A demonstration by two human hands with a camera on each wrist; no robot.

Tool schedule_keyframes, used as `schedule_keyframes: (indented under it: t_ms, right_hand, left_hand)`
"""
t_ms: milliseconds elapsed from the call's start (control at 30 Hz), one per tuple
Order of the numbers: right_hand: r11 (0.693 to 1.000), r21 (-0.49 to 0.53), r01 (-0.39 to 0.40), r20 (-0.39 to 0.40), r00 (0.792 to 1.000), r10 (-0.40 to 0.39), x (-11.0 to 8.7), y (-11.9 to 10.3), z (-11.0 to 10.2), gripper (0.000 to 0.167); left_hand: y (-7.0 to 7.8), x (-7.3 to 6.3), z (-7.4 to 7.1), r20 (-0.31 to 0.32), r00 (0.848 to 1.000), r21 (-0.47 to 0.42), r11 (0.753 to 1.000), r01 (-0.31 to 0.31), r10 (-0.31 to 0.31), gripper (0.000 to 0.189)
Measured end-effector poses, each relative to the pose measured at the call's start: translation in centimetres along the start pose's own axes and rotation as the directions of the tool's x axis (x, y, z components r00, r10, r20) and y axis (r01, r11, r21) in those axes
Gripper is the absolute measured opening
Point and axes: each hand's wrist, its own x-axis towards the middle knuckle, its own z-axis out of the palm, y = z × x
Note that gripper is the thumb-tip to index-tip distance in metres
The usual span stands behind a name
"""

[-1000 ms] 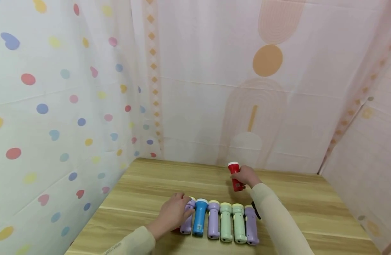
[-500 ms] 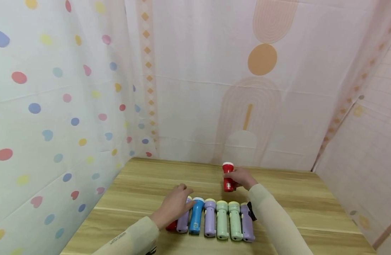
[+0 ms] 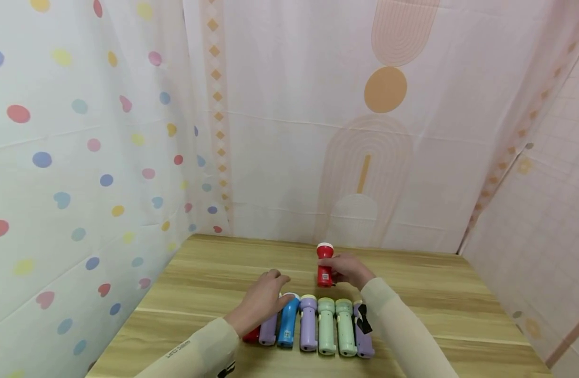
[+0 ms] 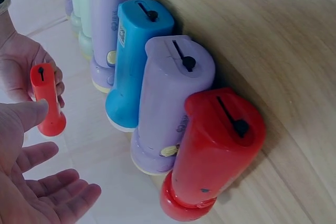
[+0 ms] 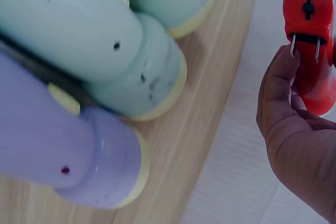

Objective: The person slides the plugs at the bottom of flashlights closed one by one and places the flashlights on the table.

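Observation:
A red flashlight with a white rim is gripped by my right hand, beyond the row of flashlights. Two metal prongs stick out of its side in the right wrist view. My left hand hovers over the row's left end, fingers apart and holding nothing. Beneath and beside it lie a second red flashlight, a purple flashlight and a blue flashlight. Farther right come another purple flashlight, two pale green flashlights and a last purple flashlight, partly hidden by a black strap.
The flashlights lie side by side on a wood-grain table, lens ends facing away from me. Behind the table hangs a pale patterned curtain. A dotted curtain closes off the left, and a light sheet the right.
My right hand has carried the red flashlight leftward and turned it straighter. My left hand has shifted slightly forward. The head view has swung a little to the right.

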Motion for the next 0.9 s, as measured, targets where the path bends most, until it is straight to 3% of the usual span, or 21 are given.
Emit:
schedule_keyframes:
  t_ms: [400, 733, 900]
  right_hand:
    - [0.994, 0.111, 0.009, 0.044, 0.999, -0.014, -0.6, -0.1, 1.5, 0.041]
    - [0.989, 0.147, 0.014, 0.071, 0.997, -0.025, -0.6, 0.1, 2.7, 0.040]
    - [0.986, 0.164, 0.008, 0.075, 0.997, -0.021, -0.6, 0.0, 3.2, 0.037]
  left_hand:
    - [1.1, 0.9, -0.3, -0.018, 0.999, -0.064, 0.997, -0.037, 0.036, 0.045]
    - [2.0, 1.3, -0.2, -0.004, 0.999, -0.107, 0.993, -0.039, 0.039, 0.051]
    - [2.3, 1.5, 0.0, 0.001, 0.997, -0.132, 0.989, -0.071, 0.072, 0.050]
